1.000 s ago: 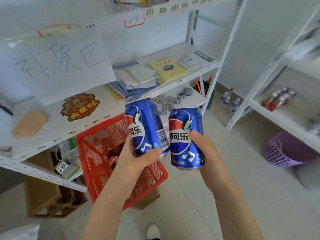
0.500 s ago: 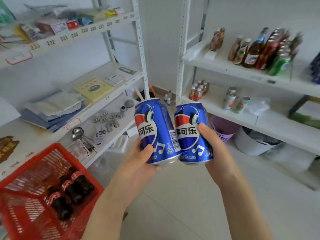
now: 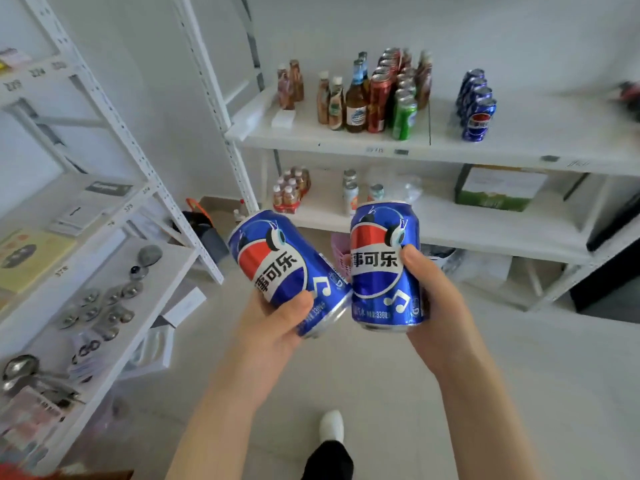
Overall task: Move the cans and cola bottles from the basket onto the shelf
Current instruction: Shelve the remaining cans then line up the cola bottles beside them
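My left hand (image 3: 277, 323) grips a blue cola can (image 3: 277, 265), tilted with its top leaning left. In my right hand (image 3: 440, 299) sits a second blue cola can (image 3: 382, 265), held upright beside the first; the two cans nearly touch near their bottoms. Ahead stands a white shelf (image 3: 346, 140). A row of several matching blue cans (image 3: 476, 105) stands on its upper board at the right. Only a red sliver of the basket (image 3: 20, 472) shows at the bottom left corner.
Bottles and red and green cans (image 3: 377, 95) crowd the shelf's upper board left of the blue row. Small bottles and a green box (image 3: 495, 188) sit on the lower board. A white rack (image 3: 104, 271) with metal parts stands at left. My foot (image 3: 330, 427) is on the floor.
The view has swung right from the basket and left rack toward the drink shelf. Both hands still hold their cans; the basket has slid almost out of view.
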